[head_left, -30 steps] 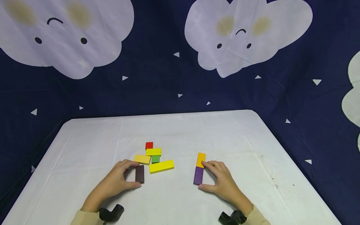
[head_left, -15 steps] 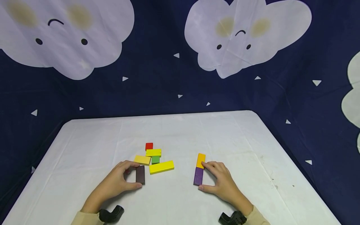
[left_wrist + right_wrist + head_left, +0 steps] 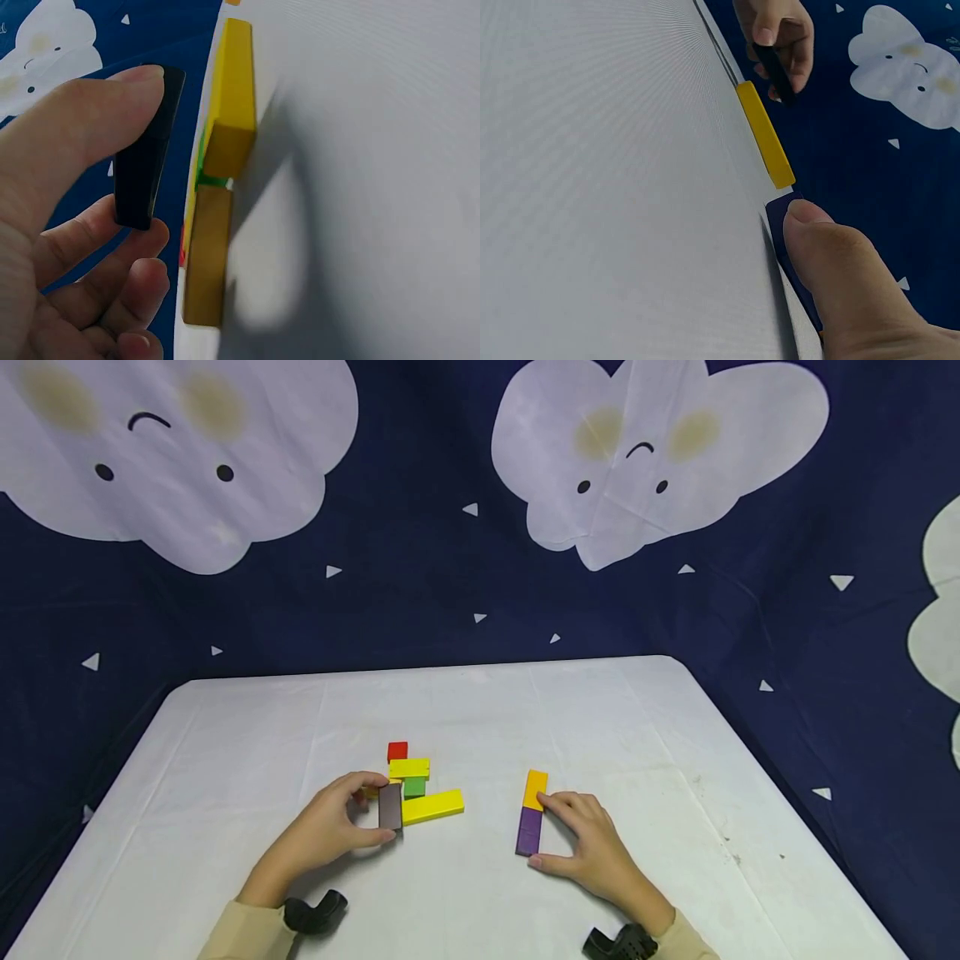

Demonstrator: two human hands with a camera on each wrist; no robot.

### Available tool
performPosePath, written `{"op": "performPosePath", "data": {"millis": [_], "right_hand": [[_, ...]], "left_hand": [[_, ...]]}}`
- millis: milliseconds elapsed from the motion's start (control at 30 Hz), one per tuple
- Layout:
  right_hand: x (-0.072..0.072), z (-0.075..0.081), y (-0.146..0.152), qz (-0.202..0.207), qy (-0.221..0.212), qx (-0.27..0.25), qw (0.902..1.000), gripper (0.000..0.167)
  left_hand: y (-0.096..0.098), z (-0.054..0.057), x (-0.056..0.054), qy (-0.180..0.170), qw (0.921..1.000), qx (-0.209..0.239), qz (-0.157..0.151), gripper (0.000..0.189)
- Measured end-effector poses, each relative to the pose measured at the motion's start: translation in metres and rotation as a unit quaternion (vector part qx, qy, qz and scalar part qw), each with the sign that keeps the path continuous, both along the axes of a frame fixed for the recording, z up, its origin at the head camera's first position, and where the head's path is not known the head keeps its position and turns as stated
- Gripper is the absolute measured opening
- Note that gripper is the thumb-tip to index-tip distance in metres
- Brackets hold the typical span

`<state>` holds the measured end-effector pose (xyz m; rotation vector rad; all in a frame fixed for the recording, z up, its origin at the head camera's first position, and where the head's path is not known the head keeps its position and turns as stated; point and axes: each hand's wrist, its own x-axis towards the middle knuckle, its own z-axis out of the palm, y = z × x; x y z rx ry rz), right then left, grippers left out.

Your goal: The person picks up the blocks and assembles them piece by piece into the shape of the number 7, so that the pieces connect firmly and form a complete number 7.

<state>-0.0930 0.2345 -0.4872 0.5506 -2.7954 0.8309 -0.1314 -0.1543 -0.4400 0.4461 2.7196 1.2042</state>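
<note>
Between thumb and fingertips my left hand (image 3: 322, 827) pinches a dark brown block (image 3: 390, 807) by its ends. In the left wrist view that block is raised off the tabletop, beside a long yellow block (image 3: 235, 90) and a tan block (image 3: 206, 255). The head view shows the tan block mostly hidden behind the left hand. My right hand (image 3: 596, 847) holds a purple block (image 3: 528, 832), thumb at its near end and index finger where it meets an orange block (image 3: 536, 789). These two lie end to end on the table.
Behind the long yellow block lie a green block (image 3: 415, 787), a short yellow block (image 3: 409, 768) and a red block (image 3: 397, 751). A white cloth covers the table (image 3: 675, 877). A navy curtain (image 3: 420, 602) with clouds hangs behind its far edge.
My left hand has lifted the dark brown block and carried it right and away, up to the long yellow block's left end in the head view. The right hand stays put.
</note>
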Motion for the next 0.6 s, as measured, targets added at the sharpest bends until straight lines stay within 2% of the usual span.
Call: {"op": "performPosePath", "data": {"millis": [367, 600], "right_hand": [[0.0, 0.0, 0.0, 0.001, -0.001, -0.002, 1.0, 0.085], [0.0, -0.001, 0.0, -0.001, -0.004, -0.002, 1.0, 0.085]], "left_hand": [[0.024, 0.009, -0.022, -0.02, 0.999, 0.031, -0.027, 0.067], [0.047, 0.013, -0.039, -0.012, 0.9979, 0.034, -0.053, 0.065]]}}
